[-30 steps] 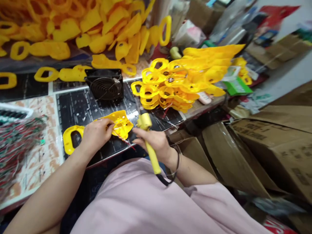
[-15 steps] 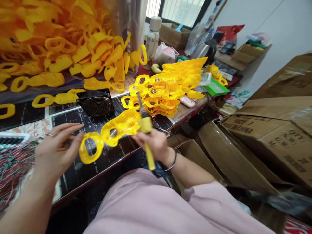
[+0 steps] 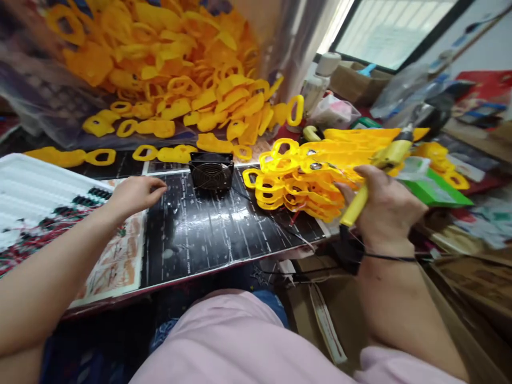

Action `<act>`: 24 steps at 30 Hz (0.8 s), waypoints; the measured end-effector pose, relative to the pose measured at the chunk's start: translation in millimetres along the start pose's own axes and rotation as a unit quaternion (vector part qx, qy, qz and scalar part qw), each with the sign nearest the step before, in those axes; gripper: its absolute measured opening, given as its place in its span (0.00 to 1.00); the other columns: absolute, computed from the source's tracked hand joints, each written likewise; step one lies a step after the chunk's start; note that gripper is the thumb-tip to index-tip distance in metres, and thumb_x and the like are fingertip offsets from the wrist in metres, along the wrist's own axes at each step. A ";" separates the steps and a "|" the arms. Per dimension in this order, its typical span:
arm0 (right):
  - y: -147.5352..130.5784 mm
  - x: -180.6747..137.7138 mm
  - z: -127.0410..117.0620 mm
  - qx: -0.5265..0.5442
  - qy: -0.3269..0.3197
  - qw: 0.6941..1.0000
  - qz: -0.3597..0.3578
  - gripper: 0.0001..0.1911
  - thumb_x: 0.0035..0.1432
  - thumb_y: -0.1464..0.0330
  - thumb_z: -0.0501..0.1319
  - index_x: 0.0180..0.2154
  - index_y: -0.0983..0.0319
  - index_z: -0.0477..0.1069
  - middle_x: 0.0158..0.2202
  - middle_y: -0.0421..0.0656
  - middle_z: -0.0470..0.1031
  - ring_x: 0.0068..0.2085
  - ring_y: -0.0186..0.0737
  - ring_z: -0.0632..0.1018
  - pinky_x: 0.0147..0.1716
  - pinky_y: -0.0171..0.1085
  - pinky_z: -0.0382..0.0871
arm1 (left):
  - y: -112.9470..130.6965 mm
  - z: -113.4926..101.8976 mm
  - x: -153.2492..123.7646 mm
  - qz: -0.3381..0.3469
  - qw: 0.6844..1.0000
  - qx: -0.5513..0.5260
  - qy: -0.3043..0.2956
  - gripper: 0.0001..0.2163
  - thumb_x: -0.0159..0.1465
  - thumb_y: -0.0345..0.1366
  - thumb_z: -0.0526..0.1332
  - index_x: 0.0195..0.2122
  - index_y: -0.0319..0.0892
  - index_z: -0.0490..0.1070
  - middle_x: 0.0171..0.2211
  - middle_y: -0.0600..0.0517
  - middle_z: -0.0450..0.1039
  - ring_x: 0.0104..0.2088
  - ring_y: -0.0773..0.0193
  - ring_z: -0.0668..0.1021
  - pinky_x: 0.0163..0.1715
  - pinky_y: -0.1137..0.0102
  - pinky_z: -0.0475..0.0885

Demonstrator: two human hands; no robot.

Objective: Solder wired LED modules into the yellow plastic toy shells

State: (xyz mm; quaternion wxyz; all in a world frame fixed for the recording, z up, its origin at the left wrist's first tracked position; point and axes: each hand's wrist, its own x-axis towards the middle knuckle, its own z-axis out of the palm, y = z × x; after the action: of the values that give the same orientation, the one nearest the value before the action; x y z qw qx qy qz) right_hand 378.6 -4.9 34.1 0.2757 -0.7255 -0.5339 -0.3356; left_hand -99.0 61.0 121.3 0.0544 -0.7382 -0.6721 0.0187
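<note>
Separating the curled left hand (image 3: 136, 196) from the right hand (image 3: 387, 209), holding a tool (image 3: 394, 153), stands a fan (image 3: 212, 175).

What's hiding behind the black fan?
Behind the black fan, a yellow piece with a loop shows, and farther back rises a heap of yellow parts. Whatever sits low, right behind the fan's body, is covered.

From wearer: fan (image 3: 212, 175) at 12 on bench (image 3: 216, 232), shell heap (image 3: 206, 98) behind it. Shell stack (image 3: 324, 176) at 1, box (image 3: 444, 188) at 2. Tray (image 3: 34, 186) at 10. Left hand (image 3: 134, 196) at 11, between tray and fan; right hand (image 3: 386, 208) at 2, tool (image 3: 356, 205) in it.
</note>
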 end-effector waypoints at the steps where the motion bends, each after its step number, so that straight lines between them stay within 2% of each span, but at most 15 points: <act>1: 3.0 -1.8 -0.1 0.005 0.016 1.000 -0.015 0.28 0.69 0.44 0.57 0.48 0.61 0.79 0.27 0.47 0.76 0.24 0.38 0.69 0.24 0.39 0.48 | -4.0 0.8 11.1 -0.011 0.999 0.028 -0.010 0.23 0.64 0.47 0.53 0.51 0.47 0.83 0.48 0.45 0.84 0.51 0.44 0.83 0.47 0.61 0.76; 3: 9.3 -6.7 -4.4 0.018 0.063 0.996 -0.053 0.28 0.69 0.44 0.56 0.50 0.60 0.78 0.26 0.47 0.76 0.23 0.42 0.71 0.23 0.40 0.50 | -10.1 3.9 34.7 -0.029 0.996 0.077 -0.023 0.22 0.66 0.44 0.53 0.55 0.47 0.81 0.53 0.44 0.82 0.55 0.43 0.81 0.50 0.60 0.76; 6: 13.0 -16.9 -20.0 0.032 0.102 0.990 -0.094 0.29 0.67 0.43 0.60 0.57 0.56 0.75 0.32 0.48 0.79 0.29 0.54 0.79 0.25 0.45 0.63 | -14.3 11.6 73.0 -0.036 0.993 0.110 -0.027 0.24 0.66 0.38 0.55 0.61 0.42 0.76 0.61 0.40 0.76 0.61 0.44 0.76 0.57 0.59 0.73; 9: 0.8 -30.9 -37.2 0.088 0.134 0.984 -0.082 0.33 0.62 0.51 0.69 0.65 0.51 0.70 0.46 0.49 0.83 0.44 0.66 0.84 0.40 0.55 0.76 | -18.3 19.4 109.8 -0.049 0.993 0.109 -0.010 0.31 0.63 0.33 0.57 0.69 0.35 0.65 0.70 0.34 0.63 0.70 0.44 0.66 0.65 0.55 0.66; 11: -16.2 -41.6 -43.6 0.151 0.159 0.972 -0.086 0.37 0.60 0.59 0.73 0.68 0.46 0.66 0.51 0.46 0.83 0.48 0.65 0.84 0.48 0.58 0.77 | -23.4 23.4 129.5 -0.071 0.992 0.105 -0.006 0.35 0.61 0.32 0.57 0.72 0.34 0.59 0.73 0.32 0.57 0.73 0.42 0.61 0.66 0.51 0.64; 13: -36.6 -52.0 -44.2 0.199 0.169 0.956 -0.129 0.41 0.59 0.66 0.74 0.70 0.47 0.63 0.48 0.44 0.85 0.45 0.60 0.86 0.46 0.53 0.78 | -29.3 26.7 142.8 -0.099 0.990 0.101 -0.020 0.35 0.60 0.31 0.57 0.70 0.35 0.62 0.69 0.29 0.64 0.70 0.40 0.67 0.63 0.47 0.66; 15: -56.8 -60.2 -39.7 0.238 0.160 0.941 -0.180 0.39 0.60 0.70 0.74 0.69 0.54 0.64 0.43 0.43 0.86 0.40 0.54 0.86 0.42 0.48 0.77 | -33.9 29.1 149.1 -0.118 0.987 0.104 -0.032 0.30 0.60 0.32 0.57 0.66 0.36 0.69 0.61 0.28 0.73 0.63 0.38 0.74 0.60 0.44 0.67; 19: -89.2 -68.8 -23.3 0.319 0.122 0.915 -0.216 0.16 0.64 0.71 0.70 0.52 0.60 0.73 0.41 0.44 0.85 0.40 0.45 0.86 0.42 0.43 0.77 | -36.2 23.2 144.8 -0.105 0.986 0.130 -0.026 0.23 0.62 0.32 0.59 0.58 0.36 0.75 0.55 0.33 0.79 0.58 0.40 0.78 0.64 0.44 0.62; 21: -100.8 -70.7 -16.4 0.348 0.115 0.905 -0.217 0.09 0.65 0.72 0.68 0.47 0.60 0.74 0.41 0.45 0.85 0.41 0.44 0.86 0.43 0.42 0.78 | -36.9 7.8 135.7 -0.095 0.986 0.138 -0.021 0.19 0.63 0.33 0.60 0.55 0.35 0.78 0.52 0.35 0.81 0.56 0.43 0.79 0.65 0.45 0.61; 24: -112.0 -74.4 -13.0 0.385 0.107 0.888 -0.230 0.09 0.65 0.74 0.68 0.46 0.62 0.74 0.41 0.47 0.85 0.42 0.45 0.86 0.43 0.41 0.80 | -43.4 -35.0 108.3 -0.101 0.985 0.137 0.015 0.18 0.68 0.33 0.56 0.56 0.34 0.78 0.55 0.37 0.79 0.58 0.43 0.78 0.62 0.47 0.66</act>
State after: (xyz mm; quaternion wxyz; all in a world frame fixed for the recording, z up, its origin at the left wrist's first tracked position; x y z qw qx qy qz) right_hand 253.4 -27.4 -11.3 0.5040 -0.3793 -0.7400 -0.2336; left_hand -128.1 170.7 165.5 0.1665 -0.6522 -0.7335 0.0941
